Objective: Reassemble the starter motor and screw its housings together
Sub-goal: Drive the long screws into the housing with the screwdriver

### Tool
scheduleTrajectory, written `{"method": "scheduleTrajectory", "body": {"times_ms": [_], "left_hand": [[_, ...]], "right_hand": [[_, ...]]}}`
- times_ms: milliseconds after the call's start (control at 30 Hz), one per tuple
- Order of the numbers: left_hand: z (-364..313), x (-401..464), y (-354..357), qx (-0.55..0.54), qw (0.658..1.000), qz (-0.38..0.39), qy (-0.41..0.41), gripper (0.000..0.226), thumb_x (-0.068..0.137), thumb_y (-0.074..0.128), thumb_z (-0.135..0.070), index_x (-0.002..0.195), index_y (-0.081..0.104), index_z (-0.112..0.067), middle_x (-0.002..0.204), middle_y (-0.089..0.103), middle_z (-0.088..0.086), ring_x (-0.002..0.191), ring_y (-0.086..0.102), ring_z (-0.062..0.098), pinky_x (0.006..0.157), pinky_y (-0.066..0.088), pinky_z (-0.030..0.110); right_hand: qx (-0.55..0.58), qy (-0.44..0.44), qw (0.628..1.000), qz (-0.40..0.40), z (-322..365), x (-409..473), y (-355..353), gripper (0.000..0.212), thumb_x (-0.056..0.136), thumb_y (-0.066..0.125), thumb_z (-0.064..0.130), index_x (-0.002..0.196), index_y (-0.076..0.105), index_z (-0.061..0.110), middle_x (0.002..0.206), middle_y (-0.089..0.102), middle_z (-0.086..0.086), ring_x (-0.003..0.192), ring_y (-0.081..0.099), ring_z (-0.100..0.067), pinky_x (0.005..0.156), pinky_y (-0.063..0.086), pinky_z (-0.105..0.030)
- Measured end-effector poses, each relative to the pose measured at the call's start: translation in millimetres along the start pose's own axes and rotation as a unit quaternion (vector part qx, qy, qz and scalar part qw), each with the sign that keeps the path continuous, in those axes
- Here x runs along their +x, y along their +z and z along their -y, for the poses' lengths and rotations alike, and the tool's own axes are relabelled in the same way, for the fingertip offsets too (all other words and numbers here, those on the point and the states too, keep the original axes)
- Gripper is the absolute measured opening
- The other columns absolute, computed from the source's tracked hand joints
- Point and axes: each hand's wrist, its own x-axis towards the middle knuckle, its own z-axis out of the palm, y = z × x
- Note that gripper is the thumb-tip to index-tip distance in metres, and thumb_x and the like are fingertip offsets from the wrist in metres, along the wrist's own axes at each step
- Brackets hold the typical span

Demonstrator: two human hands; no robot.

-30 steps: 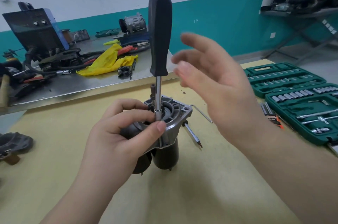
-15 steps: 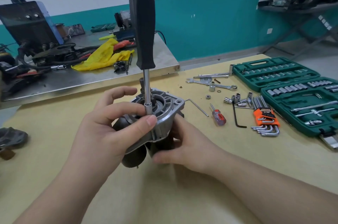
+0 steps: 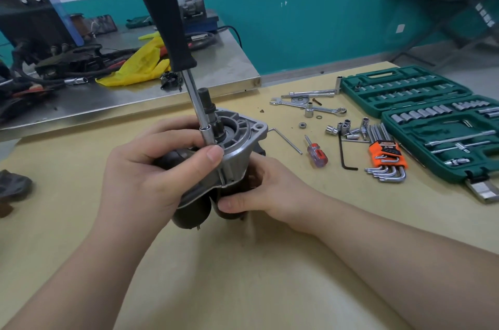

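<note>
Both hands are on the starter motor [image 3: 237,138], which stands on end at the centre of the yellow table [image 3: 243,275], silver end housing on top and two dark cylinders beneath. The left hand [image 3: 151,176] wraps around it from nine o'clock, fingers curled over the rim, thumb pressed against the housing right at the foot of the nut driver [image 3: 172,41]. That driver stands in the housing with nobody gripping its black handle, and it tilts off toward eleven o'clock. The right hand [image 3: 267,189] cups the dark lower body from four o'clock, fingers curled underneath. Out at three o'clock lie a small red screwdriver [image 3: 316,154], an orange hex key set [image 3: 386,157] and loose sockets [image 3: 345,127], with the open green socket case [image 3: 432,119] beyond at two o'clock.
</note>
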Motion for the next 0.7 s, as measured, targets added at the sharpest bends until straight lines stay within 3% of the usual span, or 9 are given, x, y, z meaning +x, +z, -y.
{"method": "scheduleTrajectory", "body": {"times_ms": [100,267,333,433,533,633,700], "left_hand": [[-0.3,1.0,0.3,0.007,1.0,-0.002,-0.004,0.021,0.071,0.086,-0.042,0.087,0.085,-0.028,0.118,0.08,-0.009,0.115,0.075,0.014,0.097,0.062,0.046],[0.3,0.7,1.0,0.015,1.0,-0.011,-0.004,0.023,0.069,0.086,-0.044,0.087,0.085,-0.03,0.117,0.08,-0.01,0.117,0.074,0.013,0.1,0.06,0.05],[0.7,1.9,0.7,0.012,1.0,-0.012,-0.005,0.023,0.069,0.087,-0.043,0.087,0.085,-0.029,0.117,0.08,-0.008,0.116,0.074,0.014,0.1,0.06,0.051],[2.1,4.0,1.0,0.006,1.0,-0.007,-0.005,0.022,0.07,0.087,-0.042,0.086,0.085,-0.028,0.117,0.08,-0.005,0.116,0.074,0.016,0.101,0.06,0.052],[3.6,4.7,0.7,0.002,1.0,-0.003,-0.001,0.021,0.071,0.087,-0.041,0.088,0.085,-0.027,0.119,0.08,-0.004,0.118,0.074,0.017,0.1,0.06,0.049],[4.7,2.4,1.9,0.005,1.0,-0.001,0.008,0.017,0.074,0.086,-0.042,0.087,0.084,-0.03,0.118,0.079,-0.007,0.117,0.074,0.014,0.095,0.062,0.035],[6.0,0.7,3.3,0.001,1.0,-0.009,0.006,0.015,0.074,0.085,-0.042,0.085,0.084,-0.032,0.118,0.079,-0.007,0.117,0.073,0.014,0.094,0.061,0.033]], "right_hand": [[-0.001,-0.003,1.0,-0.004,-1.2,-0.4,0.0,0.058,0.074,0.094,0.027,0.125,0.069,0.038,0.126,0.075,0.01,0.125,0.067,-0.018,0.111,0.051,-0.053],[-0.016,-0.01,0.998,-0.062,-4.2,-7.5,7.3,0.059,0.069,0.096,0.031,0.121,0.069,0.04,0.12,0.076,0.017,0.114,0.069,-0.004,0.091,0.055,-0.023],[-0.026,-0.021,0.996,-0.081,-5.1,-9.7,9.8,0.059,0.07,0.097,0.031,0.121,0.069,0.04,0.119,0.075,0.018,0.115,0.068,-0.003,0.094,0.054,-0.025],[-0.02,-0.027,0.994,-0.106,-7.9,-10.4,14.9,0.059,0.068,0.097,0.034,0.119,0.068,0.041,0.117,0.076,0.017,0.114,0.069,-0.008,0.099,0.058,-0.041],[-0.006,-0.026,0.993,-0.114,-10.5,-10.2,19.7,0.059,0.067,0.097,0.035,0.119,0.068,0.041,0.117,0.076,0.014,0.116,0.07,-0.013,0.095,0.062,-0.051],[0.018,-0.014,0.996,-0.085,-7.9,-9.0,13.3,0.057,0.07,0.096,0.029,0.119,0.069,0.039,0.116,0.077,0.012,0.112,0.072,-0.01,0.088,0.065,-0.038],[0.009,-0.008,0.998,-0.054,-3.1,-8.2,5.7,0.057,0.071,0.095,0.028,0.121,0.07,0.038,0.118,0.077,0.012,0.112,0.072,-0.007,0.09,0.062,-0.031]]}}
